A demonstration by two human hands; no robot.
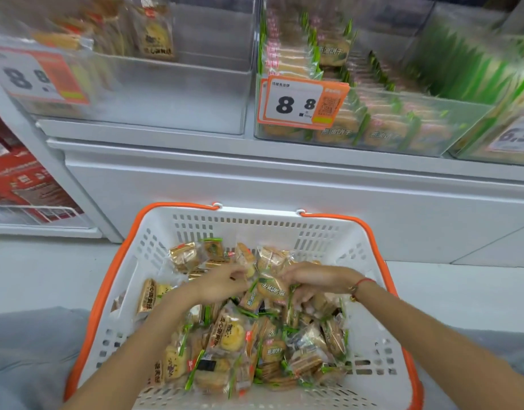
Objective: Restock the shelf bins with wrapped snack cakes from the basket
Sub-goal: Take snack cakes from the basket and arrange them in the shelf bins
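- Fingers of left hand point(222, 284) curled and pinching the wrapper edge of a green-trimmed snack cake point(269, 288) near the middle of the frame
- Right hand point(309, 281) palm down on the other side of that same packet, fingers bent down into the pile; cannot tell whether gripping a wrapper or only resting among them
- Red string bracelet point(362, 284) on the right wrist, right of centre
- Both forearms reaching in from the bottom corners of the frame, meeting over the far half of the basket point(154, 247)
- White slotted basket with orange handles point(172, 207) folded down along the rim, filling the lower middle of the frame
- Heaped inside: loose wrapped snack cakes point(234, 338), some with green trim, some in gold and clear wrappers
- Upper left: clear shelf bin point(181, 93), mostly bare, a few gold-wrapped cakes point(155, 37) standing at its back left
- Upper centre and right: second clear bin point(432, 125) packed with rows of green-trimmed packets
- Orange-bordered price tag point(302, 103) reading 8.8 clipped on the front of that second bin; another 8.8 tag point(39, 76), blurred, at the far left
- Partly cut-off tag point(518, 136) reading 6.5 at the right edge
- White shelf front point(255, 179) across the middle band
- Red cartons point(21, 184) at the left edge
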